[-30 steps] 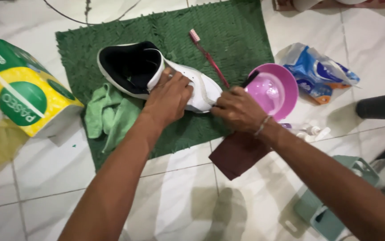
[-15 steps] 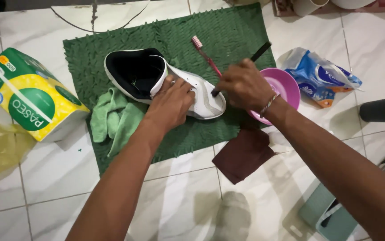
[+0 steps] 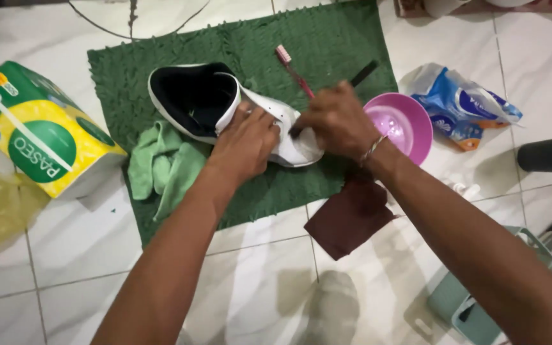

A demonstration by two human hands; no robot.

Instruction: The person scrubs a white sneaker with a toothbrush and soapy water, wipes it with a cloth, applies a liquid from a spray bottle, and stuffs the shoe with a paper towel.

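A white shoe with a black lining (image 3: 199, 102) lies on a green shaggy mat (image 3: 327, 38). My left hand (image 3: 247, 140) presses down on the shoe's upper and steadies it. My right hand (image 3: 336, 121) is shut on a thin black brush (image 3: 364, 72), whose handle sticks out toward the upper right while its working end meets the shoe's toe. A pink toothbrush (image 3: 292, 69) rests on the mat just behind my right hand.
A pink bowl (image 3: 410, 124) sits right of the mat, a blue plastic pouch (image 3: 461, 105) beyond it. A light green cloth (image 3: 164, 166) lies by the shoe. A dark red cloth (image 3: 346, 220), a tissue pack (image 3: 42, 131) and a teal container (image 3: 480, 300) are on the tiles.
My right hand lifted the black brush from the pink bowl and brought it left onto the shoe's toe. My left hand stayed on the shoe.
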